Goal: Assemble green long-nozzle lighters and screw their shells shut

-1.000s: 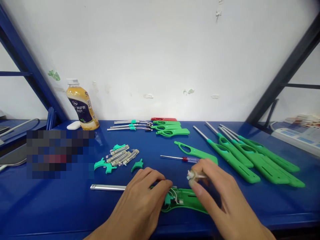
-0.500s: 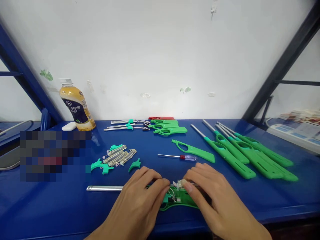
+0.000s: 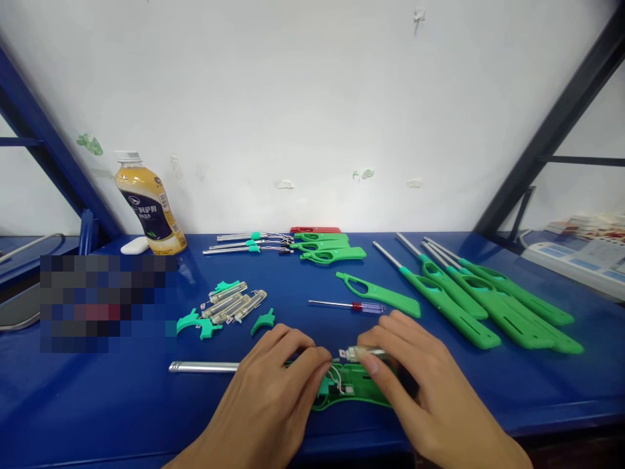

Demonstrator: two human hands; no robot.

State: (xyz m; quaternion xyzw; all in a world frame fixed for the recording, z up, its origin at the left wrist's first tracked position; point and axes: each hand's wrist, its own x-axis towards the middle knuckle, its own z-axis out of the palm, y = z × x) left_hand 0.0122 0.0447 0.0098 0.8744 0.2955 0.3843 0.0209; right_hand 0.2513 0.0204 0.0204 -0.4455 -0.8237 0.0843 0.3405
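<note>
In the head view, a green half-shell of a gas lighter (image 3: 361, 384) lies open side up in front of me, with its silver barrel (image 3: 205, 367) pointing left. White wires and a teal trigger (image 3: 323, 388) sit inside the shell. My left hand (image 3: 276, 378) rests over the barrel end, its thumb and index finger pinched on what looks like a thin tube; only a small tip shows. My right hand (image 3: 415, 371) grips a clear fuel tank (image 3: 364, 352) above the shell's rear edge. The tank's metal end faces my left fingertips, a small gap apart.
Several clear fuel tanks (image 3: 232, 305) and teal triggers (image 3: 263, 322) lie at left. A screwdriver (image 3: 346, 306) and a green half-shell (image 3: 378, 294) lie beyond my hands. Assembled lighters (image 3: 469, 293) are at right; barrels (image 3: 244, 247) and a bottle (image 3: 149, 208) stand or lie at the back.
My right hand has brought the fuel tank a little higher and turned it, so more of its clear body shows. My left hand has hardly moved.
</note>
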